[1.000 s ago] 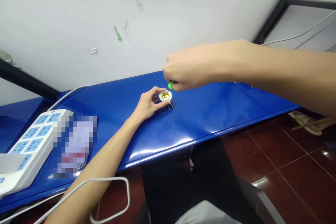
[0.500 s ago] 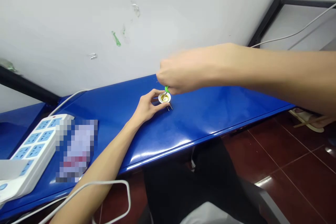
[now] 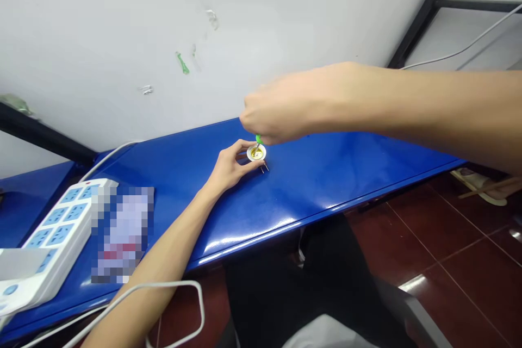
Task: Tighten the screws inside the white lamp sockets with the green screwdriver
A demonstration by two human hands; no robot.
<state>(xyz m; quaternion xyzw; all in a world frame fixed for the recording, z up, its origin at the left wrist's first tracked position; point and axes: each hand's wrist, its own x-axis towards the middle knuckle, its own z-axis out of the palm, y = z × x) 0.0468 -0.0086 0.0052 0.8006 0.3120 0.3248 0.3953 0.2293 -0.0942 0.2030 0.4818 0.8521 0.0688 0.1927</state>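
A small round white socket [image 3: 250, 157] with a yellowish metal inside stands on the blue table [image 3: 314, 174]. Thumb and fingers of my left hand [image 3: 233, 164] pinch it from the left. Above it, my right hand [image 3: 281, 111] is closed round a screwdriver with a green handle [image 3: 258, 139]; most of the handle is hidden in the fist. The metal shaft slants down into the socket's opening. Two thin metal pieces [image 3: 265, 167] lie or stick out just below the socket's rim, by my left thumb.
At the left lies a white power strip [image 3: 75, 247] with blue outlets, beside a pixelated packet [image 3: 126, 228]. A white cable [image 3: 199, 304] loops across my left forearm. A grey wall [image 3: 285, 11] rises behind the table.
The camera view has shifted slightly. My right hand has turned or moved a little at the screwdriver, blurred by motion; my left hand still holds the socket.
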